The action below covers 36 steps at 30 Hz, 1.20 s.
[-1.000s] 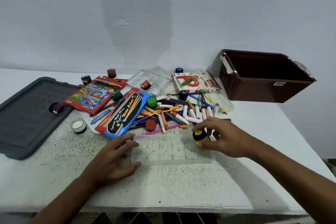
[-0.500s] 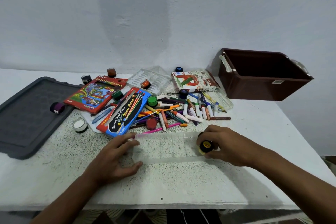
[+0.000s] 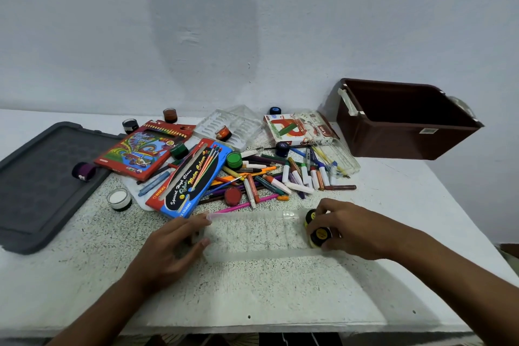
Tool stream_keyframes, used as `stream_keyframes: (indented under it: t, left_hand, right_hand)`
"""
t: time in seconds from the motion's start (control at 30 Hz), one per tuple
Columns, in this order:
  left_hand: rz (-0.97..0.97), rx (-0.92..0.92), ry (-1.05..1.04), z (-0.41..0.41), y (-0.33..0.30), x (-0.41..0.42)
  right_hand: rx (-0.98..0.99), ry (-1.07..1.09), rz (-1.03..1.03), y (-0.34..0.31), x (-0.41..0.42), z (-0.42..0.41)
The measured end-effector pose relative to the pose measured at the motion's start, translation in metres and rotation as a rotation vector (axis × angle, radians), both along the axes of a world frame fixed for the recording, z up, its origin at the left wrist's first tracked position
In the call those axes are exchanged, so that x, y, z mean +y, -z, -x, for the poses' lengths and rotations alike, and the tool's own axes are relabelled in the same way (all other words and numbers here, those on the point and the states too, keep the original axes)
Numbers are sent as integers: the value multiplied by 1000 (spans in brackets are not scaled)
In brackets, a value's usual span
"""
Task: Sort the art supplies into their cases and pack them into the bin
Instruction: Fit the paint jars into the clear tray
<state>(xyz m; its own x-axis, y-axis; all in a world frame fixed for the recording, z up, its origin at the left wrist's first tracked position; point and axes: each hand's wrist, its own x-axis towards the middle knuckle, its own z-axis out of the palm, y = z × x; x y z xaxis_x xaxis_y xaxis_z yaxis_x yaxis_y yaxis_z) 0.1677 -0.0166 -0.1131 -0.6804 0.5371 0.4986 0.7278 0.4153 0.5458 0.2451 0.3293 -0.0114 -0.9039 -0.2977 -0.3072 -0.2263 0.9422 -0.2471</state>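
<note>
Between the two hands: a long, shallow tray of clear plastic, flat on the speckled white table, long axis running side to side from one hand to the other, open face up. At its right end, a small yellow paint pot with a black lid, tipped on its side, lid turned toward the camera, pinched in the curled fingers and thumb of the right hand; a second yellow pot just behind, touching the same fingers. At the left end, the left hand, fingers loosely bent, thumb and fingertips against the tray's edge, steadying rather than clasping. Beyond both hands, a heap of loose markers, crayons and brushes, with a blue watercolour box and a red pencil box off past the left hand. Far beyond the right hand, by the wall, a dark brown plastic bin, open and upright. Well to the left of the left hand, a grey lid lying flat. Against a second ago: pot then upright and lifted over the tray's far right corner, now lower, tilted over and nearer the tray's right end; left hand unmoved.
</note>
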Motion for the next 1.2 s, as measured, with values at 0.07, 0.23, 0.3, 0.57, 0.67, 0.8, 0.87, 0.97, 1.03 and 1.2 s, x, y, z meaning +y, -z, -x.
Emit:
stream_keyframes:
  t: [0.07,0.23,0.3,0.57,0.67,0.8,0.87,0.97,1.03,1.2]
  left_hand:
    - [-29,-24,-18,0,0,-1]
    - [-123,-32,-78,2,-2,-3]
    - [-141,-39,-91,1,-4,-1]
    - [-176,-110,-96,3,-4,-2]
    - [-189,-127,-86,3,-5,-3]
    - [-208,-148,-106,3,-5,-2]
    - [-220,-156,-113,4,-4,-1]
    - [-220,-165,-103,4,-4,-1]
    - [-221,-170,-104,4,-4,-2]
    - [-209,-171,-95,4,-4,-3]
  right_hand:
    - [-16,-4,4,0,1,2]
    - [-53,-33,8,-1,1,9]
    - [-69,-46,12,-2,1,10]
    - [-123,-86,-20,-9,3,26]
    - [36,1,42,-11,6,47]
    - [260,182,115,2,5,89]
    - [293,231,108,11,3,110]
    - [256,272,71,21,-1,137]
    - [213,277,12,27,-4,152]
    - [159,286,-45,38,-5,171]
